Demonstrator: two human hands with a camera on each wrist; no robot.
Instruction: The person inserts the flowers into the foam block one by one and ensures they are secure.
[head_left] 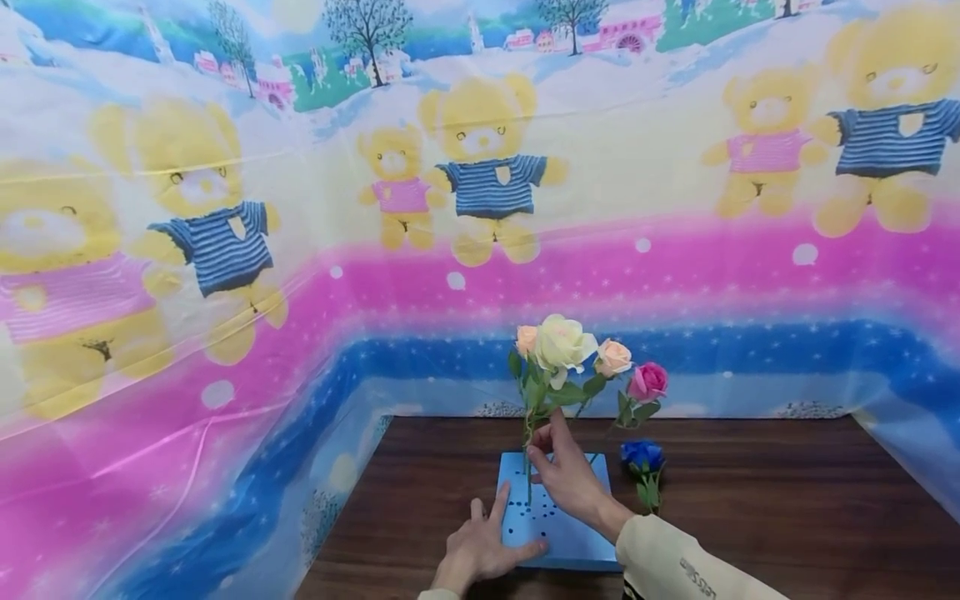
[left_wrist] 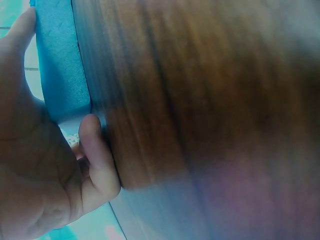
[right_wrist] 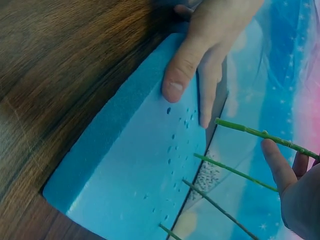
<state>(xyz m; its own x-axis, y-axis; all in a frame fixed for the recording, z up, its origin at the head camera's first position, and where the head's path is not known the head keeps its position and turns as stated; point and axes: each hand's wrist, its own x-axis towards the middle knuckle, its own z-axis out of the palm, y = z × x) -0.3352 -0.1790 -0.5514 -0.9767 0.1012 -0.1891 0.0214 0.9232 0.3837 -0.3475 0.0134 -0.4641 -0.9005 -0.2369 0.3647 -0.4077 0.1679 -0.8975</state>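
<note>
My right hand (head_left: 573,479) pinches a green stem (right_wrist: 250,131), which appears to belong to the big white rose (head_left: 564,346). In the right wrist view the stem's cut lower end hangs free above a light blue foam block (head_left: 581,546) dotted with holes. My left hand (head_left: 483,542) steadies the block, its thumb pressing the top and its index finger lying along the left side. Other stems stand in the foam's far part; a peach rose (head_left: 614,357), a pink rose (head_left: 648,382) and another peach rose (head_left: 527,338) show around the white one.
A blue rose (head_left: 642,455) with green leaves lies on the dark wooden table (head_left: 780,500), right of the block. Behind and left of the table hangs a cloth (head_left: 637,283) printed with teddy bears.
</note>
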